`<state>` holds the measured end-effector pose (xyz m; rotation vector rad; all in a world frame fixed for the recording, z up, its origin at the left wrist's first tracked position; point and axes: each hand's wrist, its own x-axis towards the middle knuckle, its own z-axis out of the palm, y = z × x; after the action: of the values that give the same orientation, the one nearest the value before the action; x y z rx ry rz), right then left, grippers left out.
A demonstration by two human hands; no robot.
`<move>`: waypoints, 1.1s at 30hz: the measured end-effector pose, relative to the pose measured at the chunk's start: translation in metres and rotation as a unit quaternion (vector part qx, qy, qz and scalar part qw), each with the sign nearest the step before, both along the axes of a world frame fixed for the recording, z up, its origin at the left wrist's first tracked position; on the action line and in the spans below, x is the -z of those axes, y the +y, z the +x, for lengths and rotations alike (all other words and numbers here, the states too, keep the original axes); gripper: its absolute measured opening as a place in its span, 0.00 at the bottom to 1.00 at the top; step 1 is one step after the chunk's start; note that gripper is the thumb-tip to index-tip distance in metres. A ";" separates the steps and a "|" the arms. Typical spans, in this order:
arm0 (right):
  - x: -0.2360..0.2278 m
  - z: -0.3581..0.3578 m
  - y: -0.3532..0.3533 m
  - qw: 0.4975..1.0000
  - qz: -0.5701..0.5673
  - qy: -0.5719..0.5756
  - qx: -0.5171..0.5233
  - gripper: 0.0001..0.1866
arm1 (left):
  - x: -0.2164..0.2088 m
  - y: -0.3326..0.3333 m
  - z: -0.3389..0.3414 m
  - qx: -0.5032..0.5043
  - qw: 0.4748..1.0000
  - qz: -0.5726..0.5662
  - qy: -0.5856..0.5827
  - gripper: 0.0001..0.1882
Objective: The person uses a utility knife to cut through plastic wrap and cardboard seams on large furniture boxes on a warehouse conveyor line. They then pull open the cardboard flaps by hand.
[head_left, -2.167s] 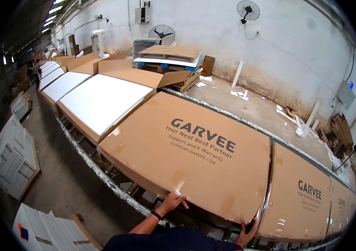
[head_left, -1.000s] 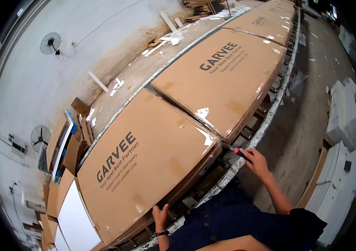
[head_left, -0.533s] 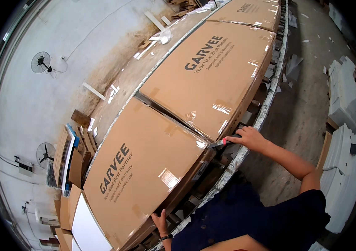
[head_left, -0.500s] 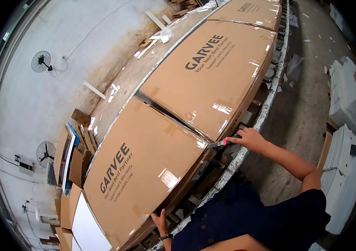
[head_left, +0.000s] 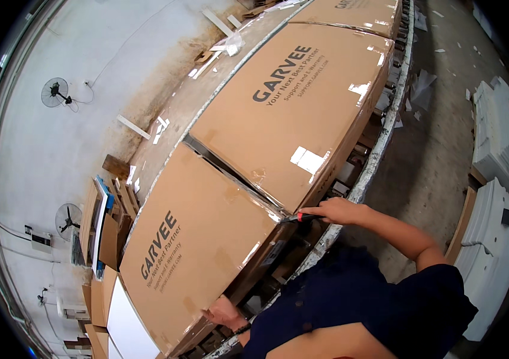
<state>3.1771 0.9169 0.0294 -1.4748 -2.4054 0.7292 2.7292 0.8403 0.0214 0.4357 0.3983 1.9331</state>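
A large brown cardboard box [head_left: 206, 221] lies flat in front of me, with clear tape along its edges. My right hand [head_left: 341, 211] is closed around a black utility knife [head_left: 308, 217] with a red part near its front. Its tip is at the right far corner of this box, beside the gap to the following box [head_left: 266, 131]. Whether the blade touches tape or cardboard is too small to tell. Lower down, my left hand [head_left: 224, 312] is at the near edge of the same box, its bent fingers over the edge.
The boxes sit in a row on a roller conveyor with a worn pale rail [head_left: 380, 155]. White panels stand stacked [head_left: 488, 233] at the right. Cardboard and boards lean [head_left: 108, 227] at the left, near wall fans [head_left: 55, 91]. Scraps litter the floor.
My right hand and the knife have moved left, staying at the box corner. My left hand has shifted left and its fingers now come over the box edge. The view has shifted slightly.
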 end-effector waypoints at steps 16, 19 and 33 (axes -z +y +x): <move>0.052 -0.004 -0.007 0.971 -0.089 0.219 -0.023 0.26 | -0.027 0.053 0.152 0.171 0.981 -0.048 -0.085 0.45; 0.065 -0.007 -0.002 0.984 -0.045 0.171 -0.012 0.26 | -0.031 0.053 0.155 0.153 0.978 -0.051 -0.133 0.46; 0.084 -0.014 -0.045 0.955 -0.131 0.249 0.094 0.26 | -0.029 0.052 0.153 0.148 0.976 -0.045 -0.151 0.46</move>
<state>3.1632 0.8719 -0.0547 -1.3746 -1.8183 1.2379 2.8824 0.8922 0.0499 0.1277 0.2082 1.6495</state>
